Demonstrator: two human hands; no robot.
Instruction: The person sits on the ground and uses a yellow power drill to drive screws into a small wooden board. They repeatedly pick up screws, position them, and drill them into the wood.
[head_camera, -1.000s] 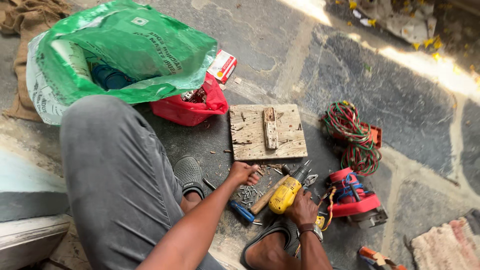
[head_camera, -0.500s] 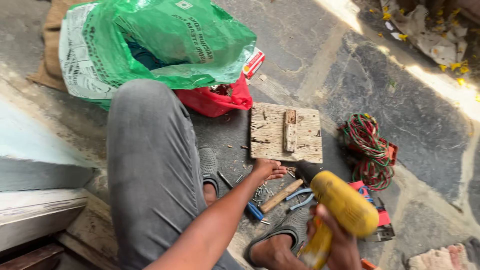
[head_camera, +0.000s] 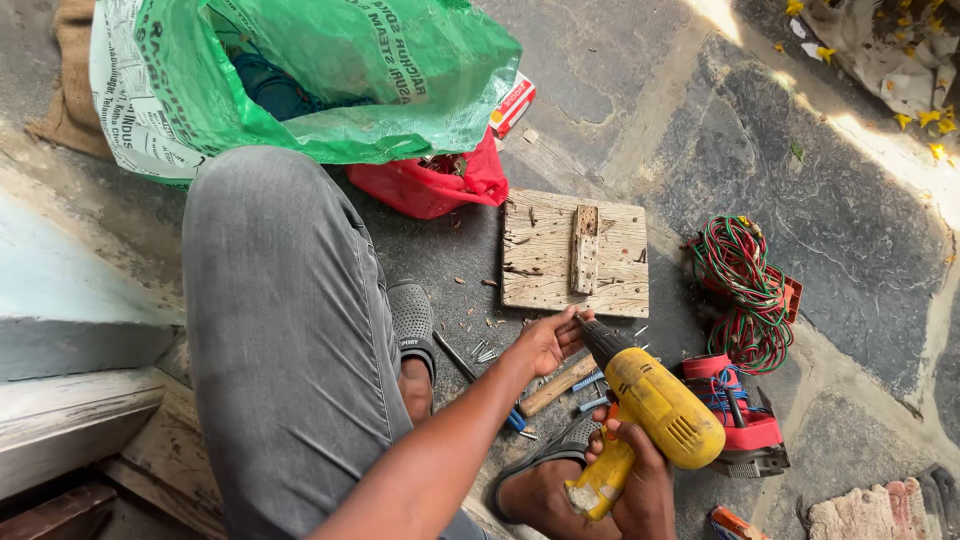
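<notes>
My right hand (head_camera: 638, 478) grips the handle of a yellow power drill (head_camera: 655, 405), held low over my foot with its black nose pointing up-left. My left hand (head_camera: 545, 342) reaches across my knee and its fingertips pinch the drill's chuck tip near the front edge of a worn wooden board (head_camera: 575, 252). The board lies flat on the stone floor with a small upright wood block fixed at its middle. Loose screws and nails (head_camera: 484, 351) lie on the floor just left of my left hand.
A green plastic bag (head_camera: 300, 70) and a red bag (head_camera: 430, 185) sit behind my knee. A coil of red and green wire (head_camera: 742, 285) and a red power tool (head_camera: 745, 425) lie right of the board. A wooden-handled tool (head_camera: 556, 387) rests under the drill.
The drill has been lifted off the floor and brought up in my right hand. My left hand rose from the scattered screws to the drill's tip. The view shifted left.
</notes>
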